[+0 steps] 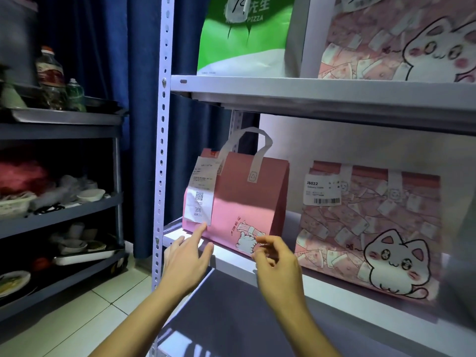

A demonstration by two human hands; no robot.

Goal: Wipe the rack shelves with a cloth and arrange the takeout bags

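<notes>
A plain pink takeout bag (247, 199) with a white handle and a receipt stands at the left end of the middle rack shelf (231, 258). My left hand (185, 258) is open in front of it, its index fingertip at the bag's lower left corner under the receipt. My right hand (275, 261) hovers at the bag's lower right front, fingers loosely curled and holding nothing. A pink cat-print bag (373, 235) stands to the right on the same shelf. On the upper shelf (283, 91) stand a green pizza bag (244, 39) and another cat-print bag (401, 39). No cloth is visible.
The white perforated rack post (161, 155) stands just left of my left hand. A grey cart (61, 207) with bottles, bowls and trays is at the far left, with a blue curtain (113, 60) behind. A lower shelf surface (231, 318) lies under my forearms.
</notes>
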